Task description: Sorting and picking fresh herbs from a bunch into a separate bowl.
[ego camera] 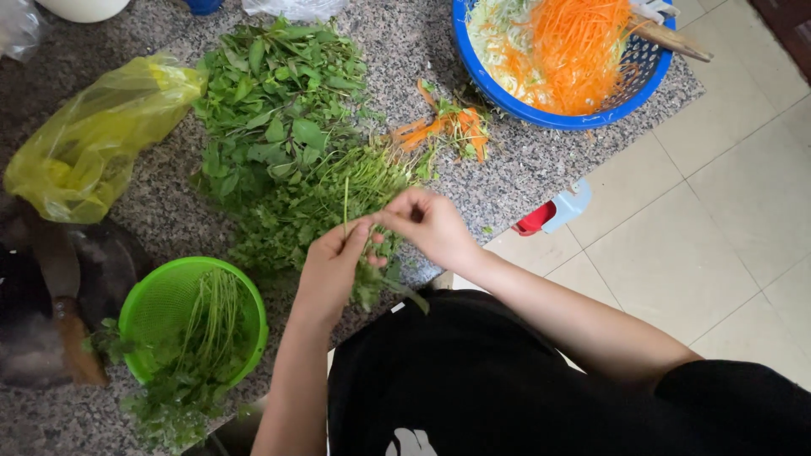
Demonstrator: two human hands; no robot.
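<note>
We see a thin green herb sprig (pixel 345 207) pinched between the two hands above the front edge of the table (pixel 541 160). The left hand (pixel 331 266) closes its fingers (pixel 359 232) on the lower part of the stem; the right hand (pixel 431 224) pinches narrowly with thumb and forefinger at the same spot, the fingertips of both hands nearly touching. The stem stands roughly upright above the fingers, and leafy ends hang below the left hand toward the person's black shirt (pixel 507 380).

Directly behind the hands lies a loose pile of fine-stemmed herbs (pixel 329 198), and behind that a heap of broader green leaves (pixel 274 110); the two heaps touch. To the right of the leaves we note carrot peelings and scraps (pixel 443 127) on the speckled stone.

Containers: a green colander (pixel 160 308) sits at the near left, holding long herb stems with leafy ends spilling over its front rim. A blue basket (pixel 541 114) at the far right holds shredded carrot over pale shredded cabbage, with a wooden handle (pixel 676 40) resting on its rim. A yellow plastic bag (pixel 93 135) lies at far left, contents not discernible. A cleaver with wooden handle (pixel 68 312) rests left of the colander.
</note>
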